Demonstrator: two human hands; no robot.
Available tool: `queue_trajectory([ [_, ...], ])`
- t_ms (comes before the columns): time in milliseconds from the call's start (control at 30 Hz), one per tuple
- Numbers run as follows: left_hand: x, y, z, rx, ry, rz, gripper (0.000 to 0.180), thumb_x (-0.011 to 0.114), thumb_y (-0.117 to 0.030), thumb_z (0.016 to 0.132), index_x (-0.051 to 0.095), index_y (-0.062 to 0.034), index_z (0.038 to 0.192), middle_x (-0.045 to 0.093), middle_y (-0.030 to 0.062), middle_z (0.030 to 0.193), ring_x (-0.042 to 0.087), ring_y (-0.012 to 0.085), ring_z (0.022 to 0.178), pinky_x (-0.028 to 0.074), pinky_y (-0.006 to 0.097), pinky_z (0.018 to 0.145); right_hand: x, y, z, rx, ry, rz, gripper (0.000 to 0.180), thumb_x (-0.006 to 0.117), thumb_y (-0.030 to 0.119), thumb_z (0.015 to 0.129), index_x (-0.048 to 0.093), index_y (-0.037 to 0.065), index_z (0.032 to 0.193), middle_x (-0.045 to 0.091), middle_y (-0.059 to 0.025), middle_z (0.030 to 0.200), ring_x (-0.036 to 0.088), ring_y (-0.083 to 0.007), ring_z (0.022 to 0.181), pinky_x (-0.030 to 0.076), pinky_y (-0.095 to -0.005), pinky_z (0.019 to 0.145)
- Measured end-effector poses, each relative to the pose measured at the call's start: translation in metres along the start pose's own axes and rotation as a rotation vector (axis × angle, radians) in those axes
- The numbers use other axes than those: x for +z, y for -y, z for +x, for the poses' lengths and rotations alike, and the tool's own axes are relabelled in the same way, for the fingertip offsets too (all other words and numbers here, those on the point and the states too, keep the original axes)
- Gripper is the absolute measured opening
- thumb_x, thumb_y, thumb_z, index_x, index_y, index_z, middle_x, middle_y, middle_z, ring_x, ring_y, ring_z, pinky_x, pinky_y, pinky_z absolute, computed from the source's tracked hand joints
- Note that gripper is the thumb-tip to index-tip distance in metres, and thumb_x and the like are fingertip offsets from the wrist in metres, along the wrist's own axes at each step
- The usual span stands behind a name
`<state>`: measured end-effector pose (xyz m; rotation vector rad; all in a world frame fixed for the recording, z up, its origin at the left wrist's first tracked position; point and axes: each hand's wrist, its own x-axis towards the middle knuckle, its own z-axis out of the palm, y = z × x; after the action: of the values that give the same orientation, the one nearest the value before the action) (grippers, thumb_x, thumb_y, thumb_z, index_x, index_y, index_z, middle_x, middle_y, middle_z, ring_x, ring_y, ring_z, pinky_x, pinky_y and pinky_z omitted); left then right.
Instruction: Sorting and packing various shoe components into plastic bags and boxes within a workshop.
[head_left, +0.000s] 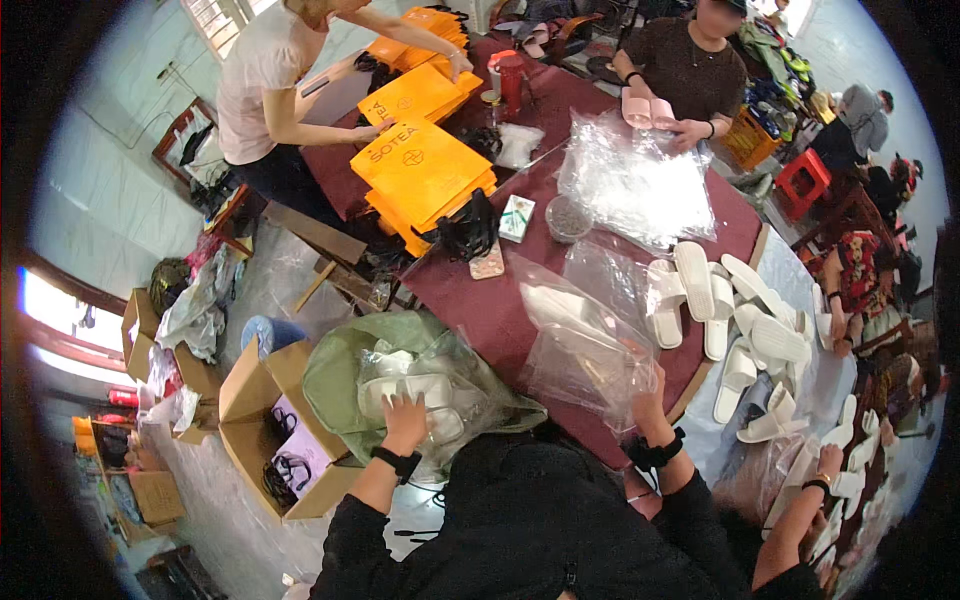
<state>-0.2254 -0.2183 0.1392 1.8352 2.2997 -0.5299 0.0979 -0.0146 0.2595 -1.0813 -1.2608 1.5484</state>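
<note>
My left hand (405, 422) reaches into a green sack (333, 385), its fingers spread on white slippers (432, 388) packed in clear plastic. My right hand (649, 403) is closed on the near right edge of a clear plastic bag (590, 362) on the maroon table. White slippers (560, 308) show through that bag. Just beyond my right hand lie several loose white slippers (693, 283), some overlapping. My right fingertips are partly hidden by the plastic.
Across the table a person holds pink slippers (648, 108) above a pile of clear bags (640, 185). Another person handles orange bags (425, 175) at the far left. A cardboard box (240, 395) stands left of the sack. A co-worker's hands (825, 470) are at lower right among slippers.
</note>
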Motion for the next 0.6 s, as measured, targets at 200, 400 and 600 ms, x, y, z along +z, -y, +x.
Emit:
queue_trajectory([
  [200, -0.003, 0.012, -0.028, -0.083, 0.413, -0.234, 0.094, 0.064, -0.051, 0.067, 0.014, -0.0138, 0.138, 0.057, 0.0162, 0.103, 0.059, 0.0298, 0.087, 0.039, 0.047, 0.086, 0.078, -0.062, 0.026, -0.660, 0.481, -0.401, 0.036, 0.069, 0.014, 0.068, 0.058, -0.001, 0.099, 0.062, -0.0128, 0.097, 0.061, -0.0234, 0.085, 0.049, -0.0315, 0.076],
  [400, 0.033, 0.046, -0.058, -0.378, 0.484, -0.185, 0.080, 0.056, -0.056, 0.070, 0.031, -0.0128, 0.133, 0.055, 0.0140, 0.113, 0.057, 0.0281, 0.097, 0.045, 0.043, 0.079, 0.188, -0.080, 0.001, -0.601, 1.010, -0.324, 0.047, 0.057, 0.006, 0.072, 0.049, 0.013, 0.118, 0.050, -0.0103, 0.120, 0.051, -0.0293, 0.106, 0.042, -0.0361, 0.089],
  [600, 0.032, 0.087, -0.084, -0.381, 0.562, -0.710, 0.060, 0.060, -0.051, 0.069, 0.057, -0.0044, 0.107, 0.057, 0.0153, 0.110, 0.056, 0.0277, 0.099, 0.044, 0.040, 0.082, 0.198, -0.164, -0.028, -0.243, 1.516, -0.954, 0.058, 0.046, 0.004, 0.080, 0.030, 0.021, 0.133, 0.029, -0.0093, 0.138, 0.038, -0.0323, 0.118, 0.032, -0.0390, 0.098],
])
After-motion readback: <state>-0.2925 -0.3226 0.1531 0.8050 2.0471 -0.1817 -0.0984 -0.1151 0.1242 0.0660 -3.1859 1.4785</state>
